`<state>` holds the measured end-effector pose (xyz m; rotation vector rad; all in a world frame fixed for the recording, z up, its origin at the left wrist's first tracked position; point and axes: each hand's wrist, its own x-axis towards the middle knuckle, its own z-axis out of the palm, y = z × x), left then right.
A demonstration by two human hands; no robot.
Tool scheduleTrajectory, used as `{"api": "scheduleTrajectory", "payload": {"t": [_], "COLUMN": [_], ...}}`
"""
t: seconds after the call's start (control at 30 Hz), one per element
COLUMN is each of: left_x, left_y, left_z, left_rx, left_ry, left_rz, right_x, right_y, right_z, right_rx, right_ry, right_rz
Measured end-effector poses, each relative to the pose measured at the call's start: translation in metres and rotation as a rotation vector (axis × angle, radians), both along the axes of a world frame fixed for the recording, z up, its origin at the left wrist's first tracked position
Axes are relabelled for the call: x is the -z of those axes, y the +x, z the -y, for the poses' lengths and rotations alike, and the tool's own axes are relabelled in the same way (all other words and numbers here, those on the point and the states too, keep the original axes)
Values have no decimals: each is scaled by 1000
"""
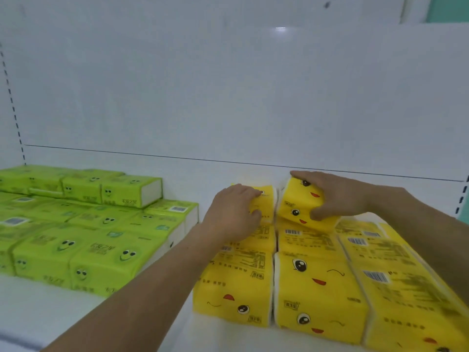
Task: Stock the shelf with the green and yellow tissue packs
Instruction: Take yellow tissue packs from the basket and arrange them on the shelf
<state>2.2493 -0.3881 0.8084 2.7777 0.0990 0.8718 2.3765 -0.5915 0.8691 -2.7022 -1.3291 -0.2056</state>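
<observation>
Yellow tissue packs (317, 285) with cartoon faces lie in rows on the right of the white shelf (63, 313). My right hand (337, 194) grips a tilted yellow pack (294, 201) on top of the back row, thumb at its front, fingers over its far edge. My left hand (233, 212) grips another yellow pack (266, 196) just left of it, also on the upper layer. Green tissue packs (83, 240) with smiling faces are stacked in two layers on the left.
The white back panel (228, 97) rises behind the shelf. Slotted uprights (11, 102) stand at the left and right edges. A strip of bare shelf runs between the green and yellow stacks, under my left forearm.
</observation>
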Motion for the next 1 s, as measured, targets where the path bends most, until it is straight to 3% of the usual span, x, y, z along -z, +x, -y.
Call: {"api": "scheduleTrajectory", "payload": {"t": [0.37, 0.53, 0.73, 1.0], "left_x": [3, 4, -5, -3], "left_y": [5, 6, -18, -112], "left_z": [0, 1, 4, 0], "left_rx": [-12, -20, 42, 243], "left_ry": [1, -13, -151, -642], "left_rz": [-73, -86, 41, 165], "right_x": [12, 18, 12, 25], "right_y": [13, 10, -22, -146], "right_z": [-26, -32, -19, -21], "right_rx": [-15, -12, 0, -15], "right_ry": [-238, -239, -18, 362], "right_rz": [122, 171, 83, 62]}}
